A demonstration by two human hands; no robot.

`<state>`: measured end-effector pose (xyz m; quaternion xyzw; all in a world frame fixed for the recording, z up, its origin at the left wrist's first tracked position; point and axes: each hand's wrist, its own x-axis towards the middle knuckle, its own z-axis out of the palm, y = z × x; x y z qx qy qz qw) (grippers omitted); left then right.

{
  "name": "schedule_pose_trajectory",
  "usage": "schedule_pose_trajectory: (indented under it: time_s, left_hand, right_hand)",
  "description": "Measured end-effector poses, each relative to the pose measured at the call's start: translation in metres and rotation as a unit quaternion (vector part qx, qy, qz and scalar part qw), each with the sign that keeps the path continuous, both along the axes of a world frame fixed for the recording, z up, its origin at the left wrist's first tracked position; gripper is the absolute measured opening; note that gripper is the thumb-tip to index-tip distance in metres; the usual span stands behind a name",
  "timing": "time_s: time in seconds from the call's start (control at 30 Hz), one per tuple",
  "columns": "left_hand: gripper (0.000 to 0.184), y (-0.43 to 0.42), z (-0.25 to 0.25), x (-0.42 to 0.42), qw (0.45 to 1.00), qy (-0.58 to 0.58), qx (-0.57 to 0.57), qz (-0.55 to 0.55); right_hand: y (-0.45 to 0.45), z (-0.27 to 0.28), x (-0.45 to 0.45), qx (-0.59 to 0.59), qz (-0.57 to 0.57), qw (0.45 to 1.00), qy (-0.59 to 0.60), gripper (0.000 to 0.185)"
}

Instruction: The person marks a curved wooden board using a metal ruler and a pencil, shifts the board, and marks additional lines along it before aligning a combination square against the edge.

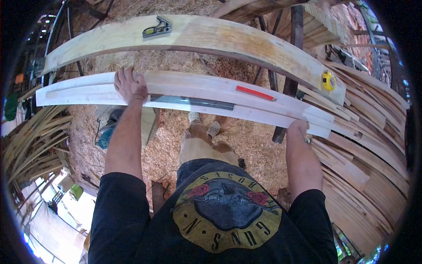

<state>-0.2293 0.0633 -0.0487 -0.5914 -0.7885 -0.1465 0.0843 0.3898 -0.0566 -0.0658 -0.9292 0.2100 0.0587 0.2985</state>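
Note:
A long pale wooden board (pixel 193 80) lies across in front of me. Near its left end my left hand (pixel 130 86) grips it from above, the fingers reaching the far edge. My right hand (pixel 299 126) is closed on the near edge towards the right end, its fingers mostly hidden. On the board rest a flat red carpenter's pencil (pixel 255 93) and a dark flat strip, perhaps a metal ruler (pixel 193 102). A narrower wooden strip (pixel 94 89) runs along the board and passes beneath my left hand.
Beyond lies a thick plank (pixel 211 35) bearing a combination square (pixel 157 27) and yellow tape measure (pixel 328 81). A teal power tool (pixel 105 133) stands on the shaving-covered floor (pixel 255 136). Stacked boards (pixel 373 176) fill the right; thin offcuts (pixel 37 145) lie left.

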Motion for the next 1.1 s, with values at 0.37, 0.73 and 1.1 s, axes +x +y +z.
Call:
schedule_pose_trajectory:
  time_s: [0.37, 0.73, 1.1]
  left_hand:
    - [0.044, 0.000, 0.001, 0.001, 1.000, -0.003, -0.003, 0.001]
    - [0.046, 0.000, 0.001, -0.001, 1.000, 0.007, -0.023, 0.007]
    - [0.048, 0.002, -0.018, -0.020, 0.998, 0.050, -0.035, -0.020]
  right_hand:
    - [-0.017, -0.051, 0.043, -0.082, 0.021, 0.996, -0.004, 0.073]
    - [0.006, 0.019, -0.010, -0.104, 0.015, 0.994, -0.006, 0.065]
    - [-0.016, 0.018, -0.004, -0.069, 0.219, 0.971, 0.058, 0.065]
